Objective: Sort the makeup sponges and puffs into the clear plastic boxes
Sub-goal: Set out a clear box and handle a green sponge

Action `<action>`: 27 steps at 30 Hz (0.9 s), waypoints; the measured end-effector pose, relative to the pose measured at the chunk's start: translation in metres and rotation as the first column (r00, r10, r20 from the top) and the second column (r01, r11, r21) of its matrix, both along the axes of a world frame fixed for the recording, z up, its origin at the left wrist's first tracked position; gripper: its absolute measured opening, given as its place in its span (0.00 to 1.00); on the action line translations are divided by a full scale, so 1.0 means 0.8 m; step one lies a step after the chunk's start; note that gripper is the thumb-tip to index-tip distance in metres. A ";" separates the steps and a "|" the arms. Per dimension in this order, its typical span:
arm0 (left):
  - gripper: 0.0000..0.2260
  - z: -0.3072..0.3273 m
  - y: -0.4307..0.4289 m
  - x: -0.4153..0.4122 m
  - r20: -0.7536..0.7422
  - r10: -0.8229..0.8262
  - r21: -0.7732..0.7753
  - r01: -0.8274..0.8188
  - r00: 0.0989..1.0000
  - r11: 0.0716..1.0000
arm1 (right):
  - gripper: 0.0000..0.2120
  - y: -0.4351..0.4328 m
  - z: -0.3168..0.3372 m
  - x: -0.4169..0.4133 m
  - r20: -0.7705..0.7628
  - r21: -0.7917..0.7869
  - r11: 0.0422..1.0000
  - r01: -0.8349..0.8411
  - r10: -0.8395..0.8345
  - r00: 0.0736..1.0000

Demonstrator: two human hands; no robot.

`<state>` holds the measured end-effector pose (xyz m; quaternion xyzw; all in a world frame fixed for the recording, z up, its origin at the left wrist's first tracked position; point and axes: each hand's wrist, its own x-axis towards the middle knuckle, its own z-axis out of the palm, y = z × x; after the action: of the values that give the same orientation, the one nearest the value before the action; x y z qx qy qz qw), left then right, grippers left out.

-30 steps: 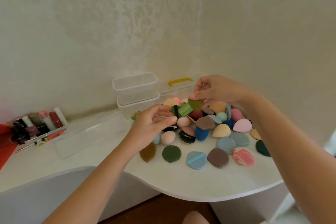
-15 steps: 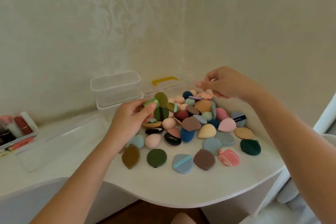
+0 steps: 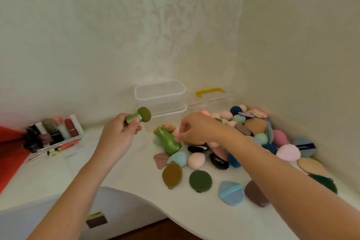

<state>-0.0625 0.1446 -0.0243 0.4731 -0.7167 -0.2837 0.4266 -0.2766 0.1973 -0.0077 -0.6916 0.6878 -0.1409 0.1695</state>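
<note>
My left hand (image 3: 118, 134) grips a green-handled applicator with a round olive sponge head (image 3: 138, 116), held up left of the pile. My right hand (image 3: 196, 128) reaches across the pile and pinches a shiny green cap-like piece (image 3: 168, 139) standing among the sponges. A heap of coloured makeup sponges and puffs (image 3: 253, 132) fills the table corner. Flat puffs lie in front: an olive-brown leaf-shaped one (image 3: 172, 175), a round dark green one (image 3: 200, 181), a blue one (image 3: 230, 192). Two stacked clear plastic boxes (image 3: 160, 95) stand behind, against the wall.
A clear box with a yellow handle (image 3: 210, 92) sits right of the stack. A tray of lipsticks and cosmetics (image 3: 52, 132) stands at the left beside a red item (image 3: 9, 152). The white table's curved front edge (image 3: 155, 206) runs below the pile.
My left hand has lifted the green-handled sponge out of the pile and moved it left. My right hand has come down from the far side and now pinches the green piece.
</note>
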 end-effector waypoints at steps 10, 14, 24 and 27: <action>0.06 -0.021 -0.006 0.002 -0.159 -0.103 0.109 0.121 0.982 0.987 | 0.31 -0.039 -0.058 0.034 -0.046 -0.040 0.997 -0.069 0.067 0.997; 0.07 -0.016 -0.004 -0.008 -0.260 -0.069 0.056 0.087 0.963 0.995 | 0.20 -0.030 -0.034 0.022 0.121 -0.146 0.989 -0.021 0.039 0.992; 0.14 -0.008 0.036 -0.064 -0.351 -0.106 -0.268 0.009 0.930 0.963 | 0.11 0.033 0.017 0.033 0.417 0.055 0.986 -0.156 0.120 0.901; 0.14 -0.001 0.047 -0.073 -0.337 -0.130 -0.350 0.004 0.933 0.937 | 0.15 0.045 0.021 0.031 0.439 0.094 0.981 -0.168 0.111 0.892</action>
<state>-0.1207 0.1822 -0.0248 0.3075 -0.6823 -0.2496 0.6145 -0.2517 0.2331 0.0090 -0.6786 0.5893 -0.2329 0.3715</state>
